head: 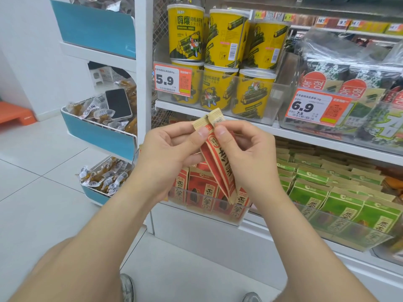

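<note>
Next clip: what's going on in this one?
A person stands at a shop shelf, holding one red snack packet in both hands. The left hand and right hand each pinch its top edge, and it hangs tilted above matching red packets in a clear bin. Beside these are green packets, with yellow tubs on the shelf above.

Bare forearms; left hand, right hand short-nailed; grey sneakers.

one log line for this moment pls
left hand: pinches red packet top | right hand: pinches same top | red packet: held over clear bin of like packets
</note>
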Available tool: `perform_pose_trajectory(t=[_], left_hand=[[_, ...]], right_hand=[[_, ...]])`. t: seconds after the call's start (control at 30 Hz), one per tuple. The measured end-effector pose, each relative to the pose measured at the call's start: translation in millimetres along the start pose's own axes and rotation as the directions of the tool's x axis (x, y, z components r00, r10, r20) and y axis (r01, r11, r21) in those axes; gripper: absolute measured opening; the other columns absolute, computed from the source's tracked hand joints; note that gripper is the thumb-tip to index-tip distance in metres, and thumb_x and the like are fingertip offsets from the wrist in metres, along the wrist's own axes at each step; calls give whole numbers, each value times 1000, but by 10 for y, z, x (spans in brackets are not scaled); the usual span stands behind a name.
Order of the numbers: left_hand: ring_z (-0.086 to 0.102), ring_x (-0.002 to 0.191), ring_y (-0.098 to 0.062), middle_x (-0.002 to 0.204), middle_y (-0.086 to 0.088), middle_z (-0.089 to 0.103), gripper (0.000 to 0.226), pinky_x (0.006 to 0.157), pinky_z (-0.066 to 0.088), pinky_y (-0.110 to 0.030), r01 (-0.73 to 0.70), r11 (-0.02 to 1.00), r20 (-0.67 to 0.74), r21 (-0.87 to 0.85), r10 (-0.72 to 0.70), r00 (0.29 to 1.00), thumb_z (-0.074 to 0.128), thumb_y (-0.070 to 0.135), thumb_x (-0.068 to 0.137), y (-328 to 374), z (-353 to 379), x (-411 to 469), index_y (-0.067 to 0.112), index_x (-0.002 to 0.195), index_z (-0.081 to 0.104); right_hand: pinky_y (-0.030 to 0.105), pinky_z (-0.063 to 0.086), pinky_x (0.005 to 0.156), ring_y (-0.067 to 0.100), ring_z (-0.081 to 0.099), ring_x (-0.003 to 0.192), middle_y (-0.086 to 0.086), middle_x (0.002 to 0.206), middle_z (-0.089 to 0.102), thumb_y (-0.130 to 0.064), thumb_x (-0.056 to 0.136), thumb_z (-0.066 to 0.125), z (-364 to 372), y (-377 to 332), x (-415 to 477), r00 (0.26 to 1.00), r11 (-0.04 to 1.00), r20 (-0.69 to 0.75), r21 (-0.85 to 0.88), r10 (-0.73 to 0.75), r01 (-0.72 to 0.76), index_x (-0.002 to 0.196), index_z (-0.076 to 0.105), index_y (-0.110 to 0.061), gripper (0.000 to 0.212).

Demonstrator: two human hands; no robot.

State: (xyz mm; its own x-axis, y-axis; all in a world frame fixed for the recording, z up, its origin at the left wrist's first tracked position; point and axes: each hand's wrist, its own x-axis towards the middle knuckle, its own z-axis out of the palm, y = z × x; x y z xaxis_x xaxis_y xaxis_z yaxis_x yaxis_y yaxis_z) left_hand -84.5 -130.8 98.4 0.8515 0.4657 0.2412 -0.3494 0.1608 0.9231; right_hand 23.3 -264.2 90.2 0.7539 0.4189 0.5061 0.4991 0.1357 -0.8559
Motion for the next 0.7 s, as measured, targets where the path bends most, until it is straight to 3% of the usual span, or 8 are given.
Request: perform_pose_trajectory(t=[0.1,0.2,0.27,0.33,0.47,0.6,0.7], left_hand=[[81,97,-32,104,-17,82,29,79,67,-36,-4,1000,-33,14,4,999,80,16,87,-29,37,-27,7,114,80],[81,92,-33,99,-20,82,32,76,67,-35,-8,999,-115,-36,4,993,82,15,80,-46,60,-24,1,108,79],[81,83,-30,92,-20,81,29,70,66,-34,-21,998,-156,-54,12,988,84,19,75,-34,51,-10,2,98,78],[81,82,-30,91,-20,81,26,69,66,-33,-21,998,-141,-51,14,990,83,23,76,-24,42,-8,4,93,78],[81,98,-33,104,-20,81,18,81,66,-35,-12,999,-19,-48,11,1000,73,19,88,-10,59,-27,10,102,81],[80,102,-32,106,-18,82,19,83,66,-34,-24,1000,29,-2,24,999,73,13,90,17,53,-41,10,107,81],[81,96,-30,100,-19,82,18,77,66,-31,-12,1000,0,3,12,1000,77,11,86,25,63,-47,8,103,82]], right_hand=[[47,64,90,15,79,98,-5,103,82,-13,98,78,25,34,-16,1000,999,22,-42,-15,16,105,83,-21,12],[49,63,93,16,77,104,-9,115,79,-21,97,74,87,34,-60,996,997,80,-62,-34,39,109,82,-27,16],[51,62,90,19,76,100,-7,110,79,-26,96,73,83,10,-77,993,997,111,-55,-50,57,110,80,-27,16],[54,62,87,24,77,96,-2,103,80,-26,96,77,45,-4,-71,992,997,107,-35,-68,72,109,79,-23,13],[54,62,87,24,78,94,-2,100,81,-24,96,82,-25,7,-36,994,996,74,-23,-83,85,106,78,-18,12],[49,63,86,24,78,93,0,98,80,-24,97,81,-25,13,-20,992,994,68,-14,-103,104,102,75,-14,12],[32,60,75,14,74,82,0,87,78,-15,103,72,-23,-1,-4,995,996,67,56,-70,67,95,73,-9,11]])
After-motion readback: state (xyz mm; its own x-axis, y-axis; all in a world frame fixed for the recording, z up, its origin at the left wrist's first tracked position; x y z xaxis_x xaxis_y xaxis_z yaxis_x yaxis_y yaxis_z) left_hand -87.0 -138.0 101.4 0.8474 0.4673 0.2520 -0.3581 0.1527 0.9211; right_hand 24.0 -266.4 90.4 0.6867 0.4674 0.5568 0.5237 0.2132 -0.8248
